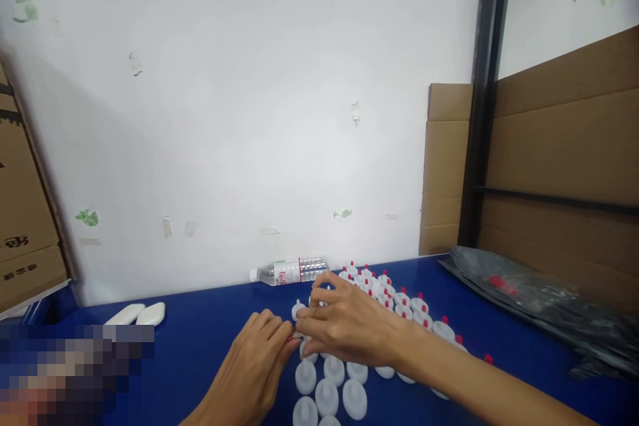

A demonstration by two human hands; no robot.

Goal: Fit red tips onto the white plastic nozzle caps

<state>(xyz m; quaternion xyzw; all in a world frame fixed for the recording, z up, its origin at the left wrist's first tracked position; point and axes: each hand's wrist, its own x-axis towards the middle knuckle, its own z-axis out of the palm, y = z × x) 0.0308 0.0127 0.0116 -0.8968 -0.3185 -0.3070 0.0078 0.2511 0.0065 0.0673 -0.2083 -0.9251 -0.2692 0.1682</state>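
Observation:
My left hand (pixel 257 356) is closed, its thumb and forefinger pinched on a small red cap (pixel 291 339). Fingertips of my right hand (pixel 344 319) meet it, curled together; what they hold, if anything, is hidden. Around and under both hands stand small white squeeze bottles. The uncapped bottle (pixel 305 377) in front shows a bare white nozzle, like several beside it. Just behind the fingertips is another uncapped bottle (pixel 298 310). Beyond my right wrist stand several red-capped bottles (pixel 403 309).
A clear drink bottle (pixel 294 271) lies on its side against the wall. Two white rounded objects (pixel 150 314) rest on the blue table (pixel 210 319) at left. Dark plastic bag (pixel 519 299) lies at right, before cardboard (pixel 559 146) and a black post (pixel 482 113).

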